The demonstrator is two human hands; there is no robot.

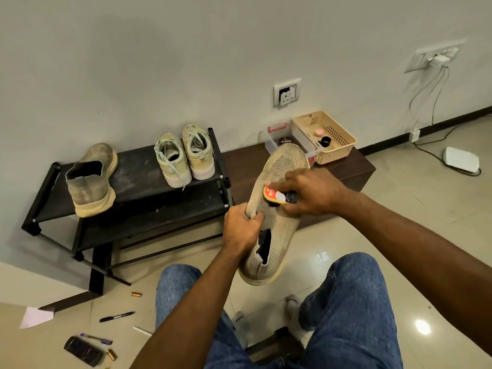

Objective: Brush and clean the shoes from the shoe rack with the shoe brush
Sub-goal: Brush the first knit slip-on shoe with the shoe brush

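Note:
A beige knit slip-on shoe point(279, 166) is held up above my knees, toe pointing away. My left hand point(241, 227) grips the edge of its opening. My right hand point(311, 193) holds a small shoe brush point(277, 195) with a red and yellow label, pressed on the shoe's upper near the middle. On the black shoe rack point(138, 179) stands the matching beige slip-on point(90, 187) at the left, with another shoe toe behind it. A pair of pale green lace-up sneakers point(183, 155) sits at the rack's right end.
A dark low bench point(346, 169) right of the rack carries a beige basket point(330, 137) and a clear box with a polish tin. Pens, batteries and a black object lie on the tiled floor at lower left. Cables and a white device are at right.

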